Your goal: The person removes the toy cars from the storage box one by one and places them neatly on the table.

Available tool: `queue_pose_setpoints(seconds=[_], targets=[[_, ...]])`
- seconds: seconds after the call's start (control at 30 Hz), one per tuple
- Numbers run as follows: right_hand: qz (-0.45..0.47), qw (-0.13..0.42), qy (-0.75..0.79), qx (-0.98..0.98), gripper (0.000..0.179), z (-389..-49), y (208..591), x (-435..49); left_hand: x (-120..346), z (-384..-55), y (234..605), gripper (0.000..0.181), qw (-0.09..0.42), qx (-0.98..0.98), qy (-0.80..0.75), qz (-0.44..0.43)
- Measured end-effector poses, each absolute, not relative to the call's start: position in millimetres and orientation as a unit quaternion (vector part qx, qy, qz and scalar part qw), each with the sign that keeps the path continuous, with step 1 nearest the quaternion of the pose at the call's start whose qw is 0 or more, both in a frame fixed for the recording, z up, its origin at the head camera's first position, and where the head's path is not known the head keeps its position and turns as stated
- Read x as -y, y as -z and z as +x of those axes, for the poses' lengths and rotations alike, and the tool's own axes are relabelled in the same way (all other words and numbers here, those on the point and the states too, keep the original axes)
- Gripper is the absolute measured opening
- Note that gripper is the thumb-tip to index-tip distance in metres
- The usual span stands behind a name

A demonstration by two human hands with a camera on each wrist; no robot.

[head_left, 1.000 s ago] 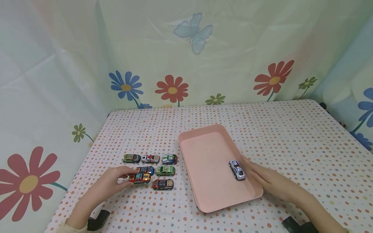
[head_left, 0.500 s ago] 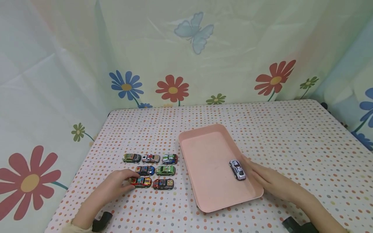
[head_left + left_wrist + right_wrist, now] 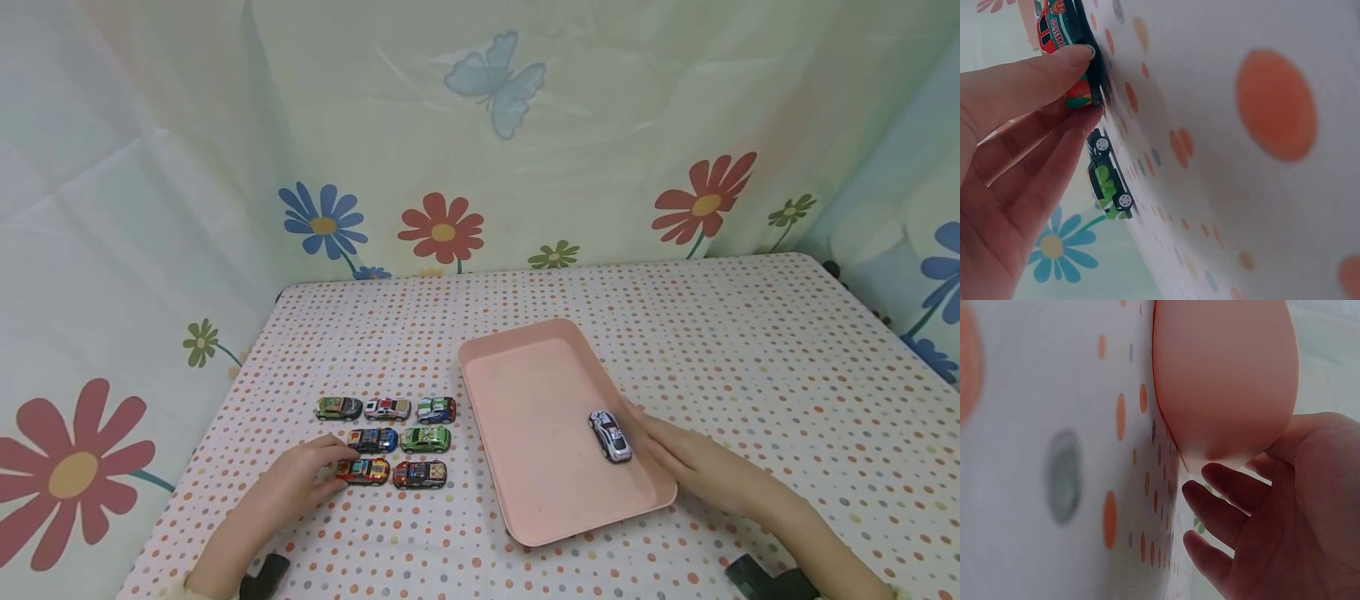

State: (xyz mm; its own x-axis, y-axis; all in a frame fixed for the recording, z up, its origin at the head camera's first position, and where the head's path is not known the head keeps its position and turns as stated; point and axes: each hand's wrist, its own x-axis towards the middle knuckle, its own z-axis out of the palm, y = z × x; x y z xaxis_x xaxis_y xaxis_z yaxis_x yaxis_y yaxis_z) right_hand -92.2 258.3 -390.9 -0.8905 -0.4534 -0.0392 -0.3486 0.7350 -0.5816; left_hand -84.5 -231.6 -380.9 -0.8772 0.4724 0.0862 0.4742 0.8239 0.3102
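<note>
My left hand (image 3: 303, 475) pinches the rear end of a red and yellow toy car (image 3: 365, 472) on the tablecloth. In the left wrist view the thumb (image 3: 1072, 57) lies along the car's side, near a wheel. A dark red toy car (image 3: 420, 474) sits just right of it, and a blue one (image 3: 372, 440) just behind it. Against the outer right wall of a pink tray (image 3: 525, 525), my right hand (image 3: 697, 467) rests with relaxed fingers. A white and purple toy car (image 3: 611, 437) stands inside the tray near that wall.
A bright green toy car (image 3: 425, 439) is beside the blue one. Behind these stand a dark green car (image 3: 339, 407), a white and red car (image 3: 387, 408) and a green-and-white striped car (image 3: 437, 409). A flowered curtain (image 3: 600, 125) hangs behind the table.
My left hand has brought the red and yellow car slightly toward me, from against the blue car to beside the dark red one. My right hand and the tray have stayed put.
</note>
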Motion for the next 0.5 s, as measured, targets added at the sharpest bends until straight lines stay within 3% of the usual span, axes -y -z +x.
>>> queue_pose_setpoints(seconds=[0.13, 0.33, 0.5], targets=[[-0.222, 0.087, 0.293, -0.926, 0.050, -94, 390, -257, 229, -78, 374, 0.042, 0.026, 0.962, 0.158, -0.222], [-0.221, 0.087, 0.297, -0.925, 0.050, -94, 392, -258, 211, -80, 349, 0.039, 0.136, 0.935, 0.176, -0.275], [-0.218, 0.085, 0.297, -0.926, 0.050, -93, 394, -258, 172, -105, 329, 0.035, 0.132, 0.902, 0.174, -0.372]])
